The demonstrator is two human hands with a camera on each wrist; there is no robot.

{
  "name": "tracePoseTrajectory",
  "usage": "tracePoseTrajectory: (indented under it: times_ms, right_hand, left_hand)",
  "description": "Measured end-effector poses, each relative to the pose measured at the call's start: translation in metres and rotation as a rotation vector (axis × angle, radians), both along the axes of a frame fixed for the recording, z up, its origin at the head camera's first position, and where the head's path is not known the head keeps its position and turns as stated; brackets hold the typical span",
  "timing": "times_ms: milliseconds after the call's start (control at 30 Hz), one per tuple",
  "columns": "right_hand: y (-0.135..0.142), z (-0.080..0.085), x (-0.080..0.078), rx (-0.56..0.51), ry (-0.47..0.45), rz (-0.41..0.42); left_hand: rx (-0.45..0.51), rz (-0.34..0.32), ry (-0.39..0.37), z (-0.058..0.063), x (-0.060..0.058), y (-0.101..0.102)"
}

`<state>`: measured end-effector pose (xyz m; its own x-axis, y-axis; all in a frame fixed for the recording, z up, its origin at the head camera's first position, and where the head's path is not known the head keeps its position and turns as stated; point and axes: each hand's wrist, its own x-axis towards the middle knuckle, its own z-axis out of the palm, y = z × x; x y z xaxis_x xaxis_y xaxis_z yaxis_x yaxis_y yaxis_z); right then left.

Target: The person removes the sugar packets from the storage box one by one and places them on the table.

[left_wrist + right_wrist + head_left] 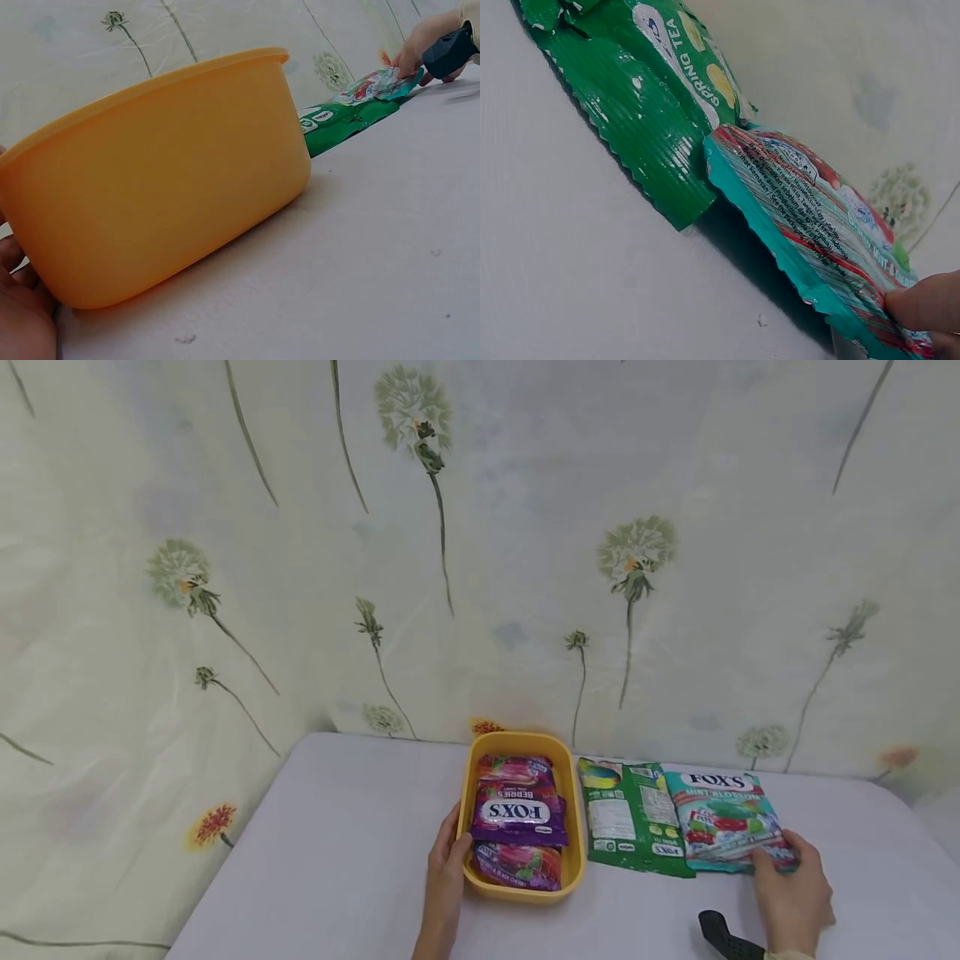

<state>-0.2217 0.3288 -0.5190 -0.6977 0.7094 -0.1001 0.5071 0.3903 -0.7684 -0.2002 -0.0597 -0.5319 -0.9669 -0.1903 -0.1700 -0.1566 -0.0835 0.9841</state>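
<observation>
A yellow plastic tub [577, 835] stands on the table and holds several purple and red candy bags [517, 812]. My left hand [446, 872] grips the tub's left side, with the thumb at the rim; in the left wrist view the hand [22, 315] shows only partly at the lower left. To the right, my right hand [795, 893] pinches the near right corner of a turquoise mint candy bag [723, 818]. In the right wrist view that candy bag [795, 225] is tilted, its near edge raised off the table. A green candy bag [633, 814] lies between tub and turquoise bag, touching the latter.
The white table [337, 860] stretches left of the tub and along the front. Behind it hangs a pale flowered sheet [510, 568], close to the table's back edge. A black strap-like piece [723, 935] sits by the right wrist.
</observation>
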Motion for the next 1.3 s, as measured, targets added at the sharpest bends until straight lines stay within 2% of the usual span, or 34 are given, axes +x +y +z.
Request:
tracePoseTrajectory:
  times_ms: [300,467,767,1033,1300]
  right_hand:
    - [0.002,-0.001,0.005,-0.01,-0.031,0.0]
    - [0.003,-0.004,0.012,-0.02,-0.067,0.008]
    - [-0.002,-0.003,0.008,-0.029,-0.021,-0.029]
    - [-0.007,0.006,0.004,-0.081,0.006,-0.052]
    - [-0.005,0.009,0.001,-0.027,0.013,-0.018]
  left_hand:
    - [0.0,-0.017,0.003,0.0,0.003,0.002]
    - [-0.009,-0.018,-0.045,-0.003,0.005,0.002]
    - [-0.016,-0.002,-0.035,-0.002,0.006,-0.002]
    - [-0.007,0.002,-0.013,-0.002,0.003,-0.002]
    - [0.002,0.0,-0.006,0.002,0.001,0.0]
